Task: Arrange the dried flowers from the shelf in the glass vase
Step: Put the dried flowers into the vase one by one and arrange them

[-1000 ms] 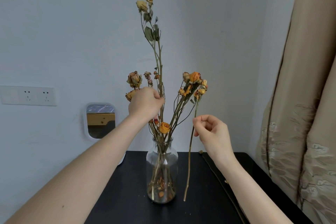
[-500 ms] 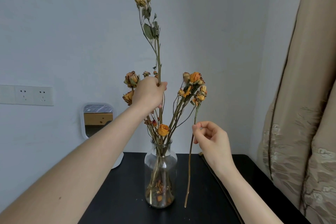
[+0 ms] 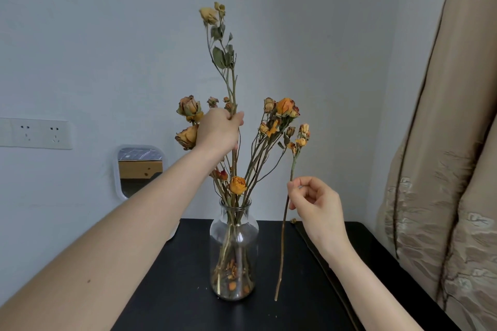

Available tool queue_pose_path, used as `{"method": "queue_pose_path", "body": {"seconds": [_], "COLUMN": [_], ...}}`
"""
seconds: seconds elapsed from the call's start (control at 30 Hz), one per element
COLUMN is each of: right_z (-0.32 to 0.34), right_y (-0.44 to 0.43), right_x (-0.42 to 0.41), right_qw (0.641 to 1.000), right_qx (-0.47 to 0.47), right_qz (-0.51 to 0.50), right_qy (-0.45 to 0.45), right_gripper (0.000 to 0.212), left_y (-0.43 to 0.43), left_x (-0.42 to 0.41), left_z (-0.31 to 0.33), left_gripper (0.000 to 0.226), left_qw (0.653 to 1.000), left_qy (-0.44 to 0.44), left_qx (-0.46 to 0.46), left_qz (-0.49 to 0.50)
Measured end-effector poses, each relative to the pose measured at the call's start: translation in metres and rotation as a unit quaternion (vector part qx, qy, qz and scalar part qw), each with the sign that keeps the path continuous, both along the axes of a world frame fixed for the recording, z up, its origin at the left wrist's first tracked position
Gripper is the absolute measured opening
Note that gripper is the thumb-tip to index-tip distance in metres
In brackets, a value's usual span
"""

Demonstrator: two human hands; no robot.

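- Black table (image 3: 174, 290): matt top, the near edge and right-hand corner cut off by the frame
- Wall (image 3: 107, 48): plain pale grey, meeting a second wall in a corner behind the flowers
- Socket plate (image 3: 36, 133): white, on the wall at left, its left end out of frame
- Mirror (image 3: 139, 169): small, white-framed, against the wall; lower right corner hidden behind the left forearm
- Curtain (image 3: 443, 169): beige, patterned lower down, filling the right side
- Glass vase (image 3: 234, 250): upright on the table, mid-frame, holding dried flowers (image 3: 237, 185); loose petals lie at its bottom
- Left hand (image 3: 217, 134): closed round the tall stem (image 3: 231, 83) above the vase; fingers mostly hidden behind the back of the hand
- Right hand (image 3: 317, 204): thumb and forefinger pinch a single stem (image 3: 285, 223), held upright just right of the vase; whether its foot touches the table cannot be told
- Dark strip (image 3: 322, 263): lying on the table behind the right forearm, nature unclear
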State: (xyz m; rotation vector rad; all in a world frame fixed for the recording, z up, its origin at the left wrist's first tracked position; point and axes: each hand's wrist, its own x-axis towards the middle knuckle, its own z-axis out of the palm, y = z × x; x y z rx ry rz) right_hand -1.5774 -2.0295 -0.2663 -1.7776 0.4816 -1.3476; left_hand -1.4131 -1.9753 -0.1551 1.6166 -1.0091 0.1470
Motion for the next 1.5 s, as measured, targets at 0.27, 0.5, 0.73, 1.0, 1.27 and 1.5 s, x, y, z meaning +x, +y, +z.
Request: {"method": "queue_pose_path", "body": {"seconds": [0.27,0.5,0.73,1.0,1.27,1.5], "right_z": [-0.007,-0.010,-0.013,-0.013,-0.014,-0.012], "right_y": [0.000,-0.002,-0.001,0.003,0.006,0.011], "right_x": [0.001,0.001,0.002,0.004,0.008,0.005], "right_qw": [1.000,1.000,1.000,1.000,1.000,1.000], "right_qx": [0.000,-0.002,0.004,0.001,-0.001,-0.008], "right_qz": [0.003,-0.003,-0.002,-0.005,0.000,0.011], "right_qy": [0.005,0.008,0.012,0.011,0.014,-0.006], "right_gripper": [0.014,0.014,0.013,0.014,0.014,0.016], "left_y": [-0.005,-0.005,-0.005,0.004,0.001,0.010], "left_x": [-0.002,0.003,0.004,0.006,0.006,-0.003], "left_z": [-0.017,-0.023,-0.029,-0.030,-0.029,-0.026], "left_gripper": [0.023,0.023,0.034,0.043,0.046,0.037], "left_qw": [0.987,0.997,0.974,0.975,0.992,0.990], "left_qy": [0.054,-0.041,-0.055,-0.072,-0.057,-0.054], "left_qx": [0.154,0.062,0.207,0.202,0.088,0.109], "left_qz": [-0.015,0.031,0.067,0.062,0.076,0.065]}}
